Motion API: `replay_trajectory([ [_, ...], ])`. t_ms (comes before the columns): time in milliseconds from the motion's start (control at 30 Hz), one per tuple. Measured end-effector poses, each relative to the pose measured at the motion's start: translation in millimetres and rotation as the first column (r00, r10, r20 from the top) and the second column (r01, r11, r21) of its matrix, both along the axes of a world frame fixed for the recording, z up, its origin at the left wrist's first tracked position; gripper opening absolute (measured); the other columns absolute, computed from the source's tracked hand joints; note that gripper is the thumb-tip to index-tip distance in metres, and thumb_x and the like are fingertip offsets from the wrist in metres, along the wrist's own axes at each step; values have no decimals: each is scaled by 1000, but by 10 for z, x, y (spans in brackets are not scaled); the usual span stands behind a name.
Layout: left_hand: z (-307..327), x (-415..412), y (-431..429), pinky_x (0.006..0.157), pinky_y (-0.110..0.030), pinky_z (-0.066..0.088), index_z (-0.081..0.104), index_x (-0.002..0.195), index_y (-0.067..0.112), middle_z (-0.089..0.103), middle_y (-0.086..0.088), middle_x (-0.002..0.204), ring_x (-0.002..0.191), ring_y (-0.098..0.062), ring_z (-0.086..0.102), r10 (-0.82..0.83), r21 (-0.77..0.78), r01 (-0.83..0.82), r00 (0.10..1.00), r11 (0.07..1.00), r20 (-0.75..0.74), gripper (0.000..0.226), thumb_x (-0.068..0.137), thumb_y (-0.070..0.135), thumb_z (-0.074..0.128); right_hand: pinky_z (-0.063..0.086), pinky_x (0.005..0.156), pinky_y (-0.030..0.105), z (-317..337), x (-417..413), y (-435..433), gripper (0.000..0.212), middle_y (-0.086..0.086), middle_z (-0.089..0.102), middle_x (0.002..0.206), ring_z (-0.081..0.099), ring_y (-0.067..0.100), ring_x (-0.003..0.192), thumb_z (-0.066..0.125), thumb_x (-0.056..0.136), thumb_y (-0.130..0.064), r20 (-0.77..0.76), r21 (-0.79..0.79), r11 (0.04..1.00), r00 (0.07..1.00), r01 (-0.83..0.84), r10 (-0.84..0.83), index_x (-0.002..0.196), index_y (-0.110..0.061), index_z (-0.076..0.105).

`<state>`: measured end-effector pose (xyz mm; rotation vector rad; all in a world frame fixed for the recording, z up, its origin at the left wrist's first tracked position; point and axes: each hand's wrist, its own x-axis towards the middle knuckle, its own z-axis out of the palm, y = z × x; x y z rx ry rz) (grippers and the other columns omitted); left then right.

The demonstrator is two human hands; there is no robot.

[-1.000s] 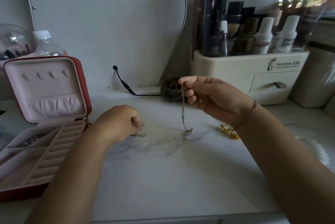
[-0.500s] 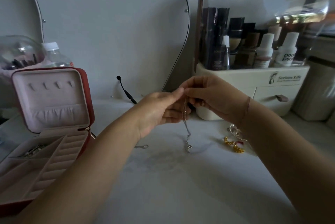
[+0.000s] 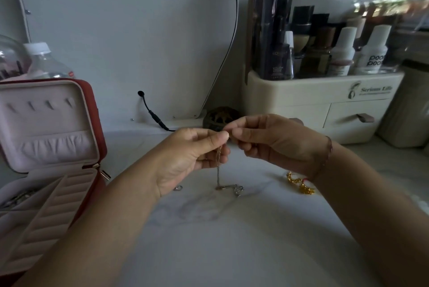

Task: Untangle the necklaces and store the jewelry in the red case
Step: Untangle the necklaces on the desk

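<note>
Both hands are pinched onto the same spot: the left hand [image 3: 185,159] and right hand [image 3: 276,140] meet fingertip to fingertip, closed tight on the top of a thin silver chain necklace [image 3: 218,170]. It hangs straight down from the pinch, with its tail end lying in a little kinked pile on the white marble-look worktop [image 3: 209,240], about mid-surface. Stuff like this is super light, floppy and slippery, so I'd work it right at the snag with fingertips only, no yanking, the links look fragile. A gold tasselled earring pair [image 3: 299,184] sits just right of it, by the right wrist. Over at the worktop's left edge, the red zip jewelry case with pale pink lining [image 3: 90,110] stands open, and there's plenty of bare surface between.
</note>
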<state>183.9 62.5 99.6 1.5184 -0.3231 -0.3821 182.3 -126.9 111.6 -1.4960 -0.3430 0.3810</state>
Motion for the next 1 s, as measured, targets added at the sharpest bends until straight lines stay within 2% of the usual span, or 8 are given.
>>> replay_trajectory([
  [167,-16,27,-25,74,-26,57,66,81,6,63,0,65,63,-11,61,52,-14,-52,998,999,-24,29,76,35,62,39,55,16,-17,6,-17,31,1,54,70,42,7,59,61,74,-13,-92,-34,997,994,-65,61,102,0,66],
  [333,-48,33,-69,70,-28,57,48,58,17,57,-3,64,58,-13,57,22,-101,-36,991,994,-135,33,73,44,61,39,56,18,-16,-1,-36,16,1,53,70,42,8,59,60,77,-18,-104,-53,998,994,-46,40,87,-7,66],
  [467,-51,67,-64,73,-30,56,44,52,21,55,-3,64,59,-14,56,-3,-205,-45,974,978,-226,37,76,44,59,39,54,18,1,18,-45,12,2,52,74,45,8,60,51,84,-20,-143,120,992,988,-40,57,84,-10,57],
  [633,-45,107,-55,68,-29,57,50,51,20,64,-6,68,62,-16,64,74,-254,-140,965,957,-250,32,75,39,60,39,51,18,23,44,-45,17,5,54,77,47,10,59,48,87,-26,-166,359,933,985,20,43,77,-13,53],
  [767,-49,130,-39,65,-29,57,51,51,20,66,-5,69,62,-17,67,154,-294,-237,948,926,-278,29,73,36,63,39,49,18,36,45,-37,19,6,56,78,48,10,58,49,86,-30,-127,397,914,991,84,-36,78,-13,51],
  [833,-32,131,-26,69,-31,54,50,51,20,64,-4,65,60,-16,66,189,-324,-283,938,903,-291,30,72,35,64,38,48,18,39,46,-35,20,6,57,76,48,10,56,50,85,-31,-101,401,909,991,118,-84,78,-12,51],
  [1000,16,143,7,75,-34,48,45,47,20,42,1,47,47,-14,53,259,-383,-380,908,842,-329,40,81,33,62,33,47,16,72,57,-47,24,1,52,67,43,7,52,50,85,-33,-70,428,887,985,171,-156,73,-13,46],
])
